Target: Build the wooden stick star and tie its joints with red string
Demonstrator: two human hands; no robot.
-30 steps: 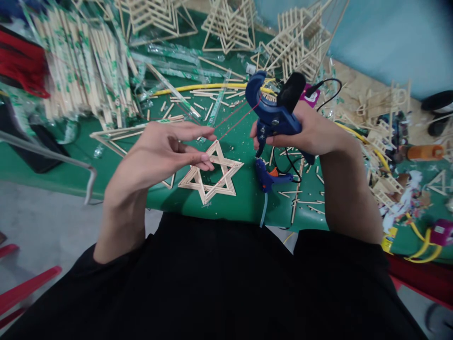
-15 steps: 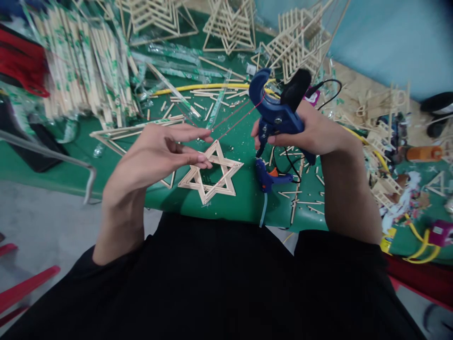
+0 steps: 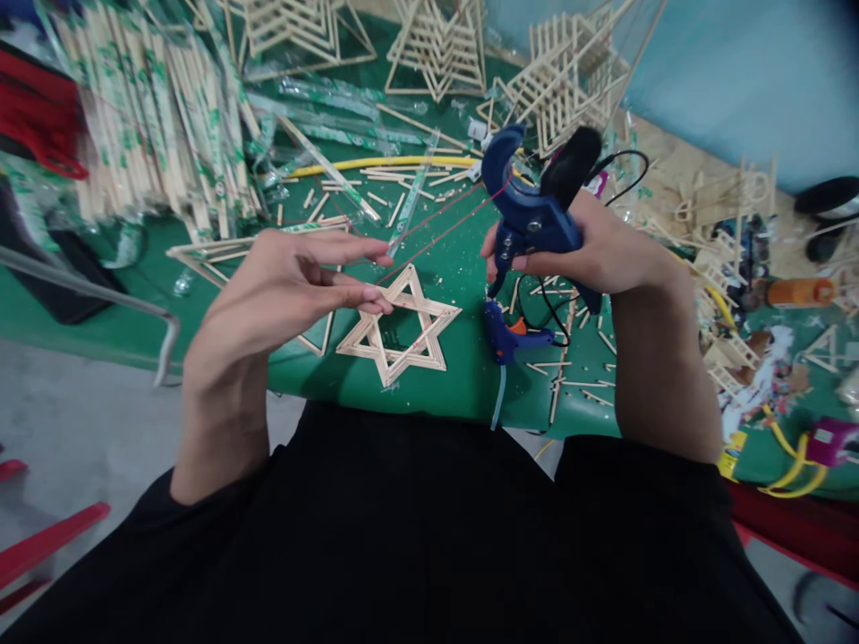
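A six-pointed star of layered wooden sticks (image 3: 429, 347) lies on the green table. Over its upper left part is my left hand (image 3: 295, 282), thumb and fingers pinched near a thin red string (image 3: 436, 237); the contact at the fingertips is too small to make out. The string runs up to the right, to the jaws of a blue cutter (image 3: 533, 219). My right hand (image 3: 591, 246) is wrapped round the cutter's handles. Just below it a blue glue gun (image 3: 514, 335) with an orange trigger rests on the table.
Wrapped stick bundles (image 3: 154, 134) fill the back left. Several stacked star frames (image 3: 439, 49) stand along the back. Cut stick pieces lie around a yellow cable (image 3: 382, 165). An orange bottle (image 3: 802, 292) is at the right, a grey metal rod (image 3: 100, 291) at the left.
My left hand has shifted slightly left, away from the star. The cutter in my right hand has moved a little to the right, with the string still stretching between them.
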